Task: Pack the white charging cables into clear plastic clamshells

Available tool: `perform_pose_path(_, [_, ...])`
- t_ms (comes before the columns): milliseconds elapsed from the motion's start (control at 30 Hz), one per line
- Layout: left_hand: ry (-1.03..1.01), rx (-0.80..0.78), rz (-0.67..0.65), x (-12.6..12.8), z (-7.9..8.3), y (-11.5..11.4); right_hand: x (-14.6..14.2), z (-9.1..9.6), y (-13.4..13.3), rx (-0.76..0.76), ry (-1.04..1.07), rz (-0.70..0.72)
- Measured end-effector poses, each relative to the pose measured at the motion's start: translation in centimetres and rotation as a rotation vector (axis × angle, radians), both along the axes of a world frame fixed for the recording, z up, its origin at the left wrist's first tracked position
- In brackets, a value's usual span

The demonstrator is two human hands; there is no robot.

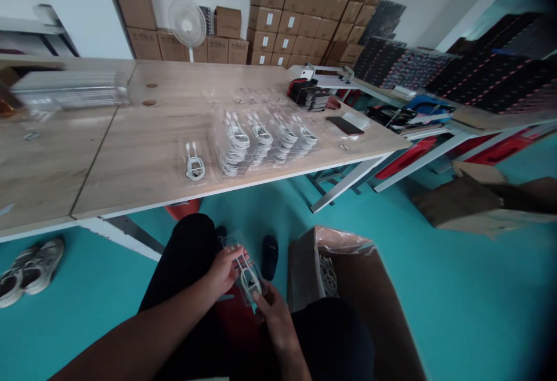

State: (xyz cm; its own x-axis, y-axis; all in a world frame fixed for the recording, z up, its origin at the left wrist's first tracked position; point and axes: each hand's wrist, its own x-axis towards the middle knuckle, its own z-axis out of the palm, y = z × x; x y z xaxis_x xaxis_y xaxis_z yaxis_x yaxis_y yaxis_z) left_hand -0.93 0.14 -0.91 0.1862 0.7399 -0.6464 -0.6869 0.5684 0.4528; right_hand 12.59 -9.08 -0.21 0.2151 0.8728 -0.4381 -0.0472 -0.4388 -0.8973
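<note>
Over my lap I hold a clear plastic pack with a coiled white cable (pixel 246 274) in both hands. My left hand (pixel 224 268) grips its upper left edge, fingers closed round it. My right hand (pixel 273 311) pinches the lower end from below. On the wooden table (pixel 143 155) ahead lie rows of the same packed white cables (pixel 265 140), overlapped like tiles. A single packed cable (pixel 195 163) lies apart to their left.
An open cardboard box (pixel 348 288) with a plastic liner stands on the teal floor by my right knee. A black phone (pixel 344 125) and a stack of dark items (pixel 311 94) lie at the table's right end. Clear trays (pixel 69 94) sit far left. Shoes (pixel 30 271) lie on the floor.
</note>
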Motion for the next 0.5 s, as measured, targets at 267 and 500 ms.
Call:
perform_pose_path(267, [0.039, -0.039, -0.013, -0.2, -0.3, 0.1, -2.2, -0.6, -0.3, 0.019, -0.055, -0.024])
perform_pose_path(500, [0.061, 0.005, -0.136, -0.3, 0.2, -0.2, -1.2, -2.1, -0.2, -0.031, 0.017, 0.061])
